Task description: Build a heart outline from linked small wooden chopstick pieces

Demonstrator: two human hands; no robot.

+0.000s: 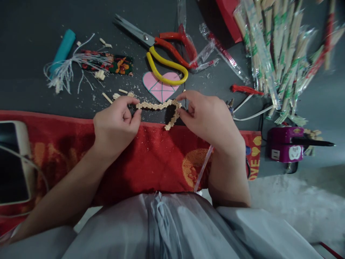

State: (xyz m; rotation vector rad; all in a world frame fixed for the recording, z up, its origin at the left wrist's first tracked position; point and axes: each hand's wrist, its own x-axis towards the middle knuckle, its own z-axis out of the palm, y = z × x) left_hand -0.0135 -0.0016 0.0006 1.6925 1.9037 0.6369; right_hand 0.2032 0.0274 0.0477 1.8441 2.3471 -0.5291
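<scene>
Between my hands runs a pale, knobbly strip of small wooden pieces, bent sharply near its right side so that a short arm hangs down toward the red cloth. My left hand pinches the strip's left end between thumb and fingertips. At the bend, my right hand grips it the same way. Just beyond the strip lies a pink paper heart with dark lines drawn across it. Scissors with orange and yellow handles rest over the heart's upper edge. A few short wooden bits lie beside my left hand.
A red cloth covers the table's near edge, with a tablet-like device and white cable at left. White threads and a teal roll lie behind. Wrapped stick bundles and a purple device are at right.
</scene>
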